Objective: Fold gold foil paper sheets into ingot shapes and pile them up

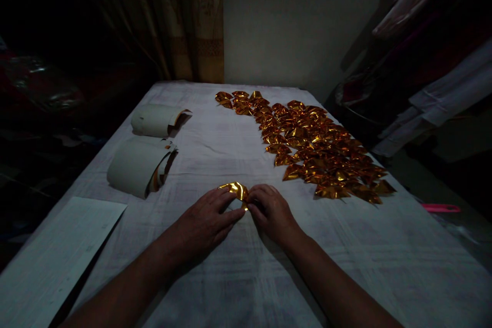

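A small piece of shiny gold foil [235,189] lies on the white cloth-covered table [246,266] right in front of me. My left hand [205,220] rests on the cloth with its fingers pressed against the foil's near edge. My right hand [271,210] pinches the foil's right side, fingers curled together. Both hands meet at the foil. Part of the foil is hidden under my fingertips.
Many folded gold foil pieces [311,146] are spread in a band from the table's far middle to its right side. Two curled rolls of white card [156,119] [139,165] lie at the left. A flat white sheet [54,256] sits at the near left corner. A curtain hangs behind.
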A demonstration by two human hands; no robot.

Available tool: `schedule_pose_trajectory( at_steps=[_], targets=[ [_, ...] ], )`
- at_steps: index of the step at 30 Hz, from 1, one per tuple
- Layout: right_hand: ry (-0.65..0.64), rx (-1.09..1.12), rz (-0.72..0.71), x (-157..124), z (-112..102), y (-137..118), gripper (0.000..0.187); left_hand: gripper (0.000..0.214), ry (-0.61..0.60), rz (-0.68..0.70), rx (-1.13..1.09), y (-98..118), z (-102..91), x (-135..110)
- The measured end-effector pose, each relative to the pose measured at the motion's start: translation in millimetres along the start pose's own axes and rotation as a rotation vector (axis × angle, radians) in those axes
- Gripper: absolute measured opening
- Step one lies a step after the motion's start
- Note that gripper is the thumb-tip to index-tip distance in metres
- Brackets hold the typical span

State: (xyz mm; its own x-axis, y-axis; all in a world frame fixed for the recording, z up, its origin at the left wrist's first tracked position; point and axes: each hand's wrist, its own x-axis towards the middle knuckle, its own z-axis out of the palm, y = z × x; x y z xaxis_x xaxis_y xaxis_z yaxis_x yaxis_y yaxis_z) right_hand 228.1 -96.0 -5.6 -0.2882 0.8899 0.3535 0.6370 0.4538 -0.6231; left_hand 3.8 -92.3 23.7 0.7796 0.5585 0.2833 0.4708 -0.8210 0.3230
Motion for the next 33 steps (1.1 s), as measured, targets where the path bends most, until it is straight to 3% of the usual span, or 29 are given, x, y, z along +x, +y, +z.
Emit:
schedule_pose_trajectory(
  at_steps=[8, 12, 16, 22, 28, 33],
  targets=[
    [0.015, -0.058, -0.079, -5.1, 1.6, 2.0, 0.016, 0.027, 0.069, -0.029, -0.170, -5.0, -1.7, -1.6],
    [0.025, -0.106, -0.117, -8.1, 2.6, -0.9, 0.014, 0.024, 0.173, -0.198, -0.199, -10.3, -8.1, -8.2],
    [0.022, -0.101, -0.132, -8.3, -0.5, -3.1, 0.009, 0.013, 0.249, -0.313, -0.052, -26.6, -17.4, -17.5],
    [-0.008, -0.123, -0.148, -7.8, -5.5, -4.1, 0.011, 0.020, 0.145, -0.172, 0.081, -44.0, -11.2, -23.1],
    [-0.042, -0.145, -0.175, -5.9, -7.4, -5.2, 0.020, 0.031, 0.035, -0.173, 0.053, -42.6, -6.9, -15.4],
    [-0.062, -0.148, -0.185, -3.5, -8.4, -3.9, 0.021, 0.031, 0.039, -0.141, 0.026, -40.0, -12.1, -8.4]
  ],
)
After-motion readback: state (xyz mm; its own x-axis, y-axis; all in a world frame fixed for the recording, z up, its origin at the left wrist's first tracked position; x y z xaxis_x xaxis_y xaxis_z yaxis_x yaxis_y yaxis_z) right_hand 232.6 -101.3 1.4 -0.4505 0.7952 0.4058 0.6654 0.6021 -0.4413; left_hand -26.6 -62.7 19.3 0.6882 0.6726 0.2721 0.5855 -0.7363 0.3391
